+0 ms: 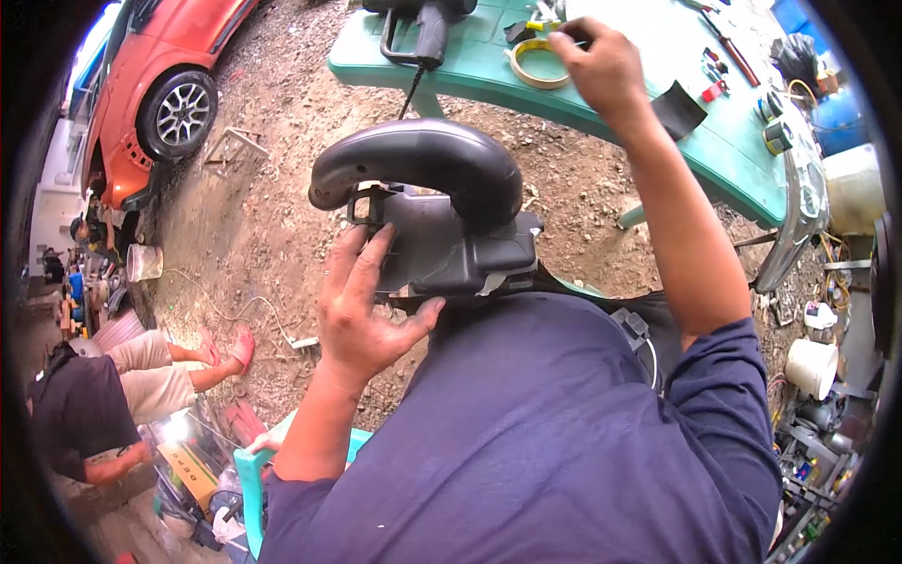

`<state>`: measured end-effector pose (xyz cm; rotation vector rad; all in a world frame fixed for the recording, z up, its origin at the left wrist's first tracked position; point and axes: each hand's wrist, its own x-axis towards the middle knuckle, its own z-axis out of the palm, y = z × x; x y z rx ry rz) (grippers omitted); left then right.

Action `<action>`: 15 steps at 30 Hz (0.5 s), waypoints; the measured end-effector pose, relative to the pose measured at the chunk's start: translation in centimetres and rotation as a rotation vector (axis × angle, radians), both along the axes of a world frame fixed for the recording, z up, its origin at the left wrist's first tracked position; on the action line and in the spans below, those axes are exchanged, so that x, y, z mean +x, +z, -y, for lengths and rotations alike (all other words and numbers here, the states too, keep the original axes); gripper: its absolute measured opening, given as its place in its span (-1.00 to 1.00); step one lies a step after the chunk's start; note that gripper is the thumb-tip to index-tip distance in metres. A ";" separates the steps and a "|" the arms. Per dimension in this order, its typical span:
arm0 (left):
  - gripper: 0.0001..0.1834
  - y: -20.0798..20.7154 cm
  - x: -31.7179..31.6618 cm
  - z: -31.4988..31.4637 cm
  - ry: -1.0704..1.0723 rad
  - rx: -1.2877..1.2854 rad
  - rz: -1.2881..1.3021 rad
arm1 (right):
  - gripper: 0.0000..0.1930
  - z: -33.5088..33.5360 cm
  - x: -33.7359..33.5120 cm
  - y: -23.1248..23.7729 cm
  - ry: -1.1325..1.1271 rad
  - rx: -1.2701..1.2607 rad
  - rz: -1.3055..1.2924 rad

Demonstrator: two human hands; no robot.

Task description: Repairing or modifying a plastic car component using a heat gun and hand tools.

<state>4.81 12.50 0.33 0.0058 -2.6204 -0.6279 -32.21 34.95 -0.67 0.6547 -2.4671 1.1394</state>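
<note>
A black plastic air intake housing (437, 249) with a thick curved duct (423, 160) rests at my lap. My left hand (362, 315) steadies its left side, two fingers laid on the edge and the thumb at the near rim. Over the green table (648, 47), my right hand (606, 75) is raised with fingers curled and pinched together. Whatever they hold, if anything, is too small to make out. Close beside those fingertips lies a roll of tape (519, 70), along with a small yellow item (542, 25).
A black corded heat gun (432, 38) lies on the table's left. Further right are a black flat piece (678, 110), a red-handled tool (738, 58) and small cans (778, 136). Another person (94, 404) sits at lower left; an orange car (141, 103) stands beyond.
</note>
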 end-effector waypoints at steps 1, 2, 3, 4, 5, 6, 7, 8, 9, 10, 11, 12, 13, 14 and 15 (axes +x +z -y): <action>0.02 -0.1 0.1 0.0 0.002 -0.002 0.010 | -0.52 -0.9 0.7 0.5 0.050 -0.099 0.022; 0.02 -0.1 0.2 0.0 0.003 -0.003 0.018 | -0.55 -2.0 2.1 1.5 0.098 -0.162 0.075; 0.02 0.0 0.2 0.0 0.016 -0.002 0.021 | -0.58 -3.0 3.9 2.7 0.149 -0.225 0.131; 0.02 0.3 0.2 -0.2 0.012 0.016 0.027 | -0.61 -3.9 5.8 3.9 0.202 -0.277 0.177; 0.02 0.3 0.1 -0.3 0.001 0.039 0.032 | -0.65 -4.9 7.8 4.9 0.247 -0.324 0.220; 0.02 0.4 0.0 -0.4 0.008 0.045 0.034 | -0.68 -5.7 9.8 5.6 0.280 -0.403 0.287; 0.02 0.5 0.0 -0.5 -0.003 0.035 0.041 | -0.70 -6.5 11.7 6.0 0.311 -0.481 0.354; 0.02 0.5 -0.1 -0.7 -0.013 0.025 0.048 | -0.70 -7.4 13.2 5.8 0.344 -0.486 0.372; 0.02 0.4 -0.1 -0.8 -0.005 0.032 0.049 | -0.71 -8.1 14.5 5.6 0.377 -0.490 0.390; 0.02 0.4 -0.1 -0.9 -0.020 0.034 0.037 | -0.71 -8.4 15.8 6.0 0.441 -0.415 0.390; 0.02 0.4 -0.2 -1.1 -0.039 0.036 0.023 | -0.72 -8.4 17.2 6.2 0.421 -0.406 0.431; 0.02 0.4 -0.2 -1.2 -0.034 0.042 0.024 | -0.74 -8.3 18.3 6.3 0.451 -0.416 0.506; 0.03 0.6 -0.4 -1.3 -0.046 0.028 0.017 | -0.76 -8.2 18.9 6.4 0.476 -0.426 0.578; 0.03 0.6 -0.4 -1.5 -0.057 0.014 0.010 | -0.77 -8.0 19.2 6.2 0.535 -0.366 0.543; 0.03 0.7 -0.3 -1.6 -0.054 0.019 0.011 | -0.79 -7.8 19.4 6.0 0.594 -0.306 0.507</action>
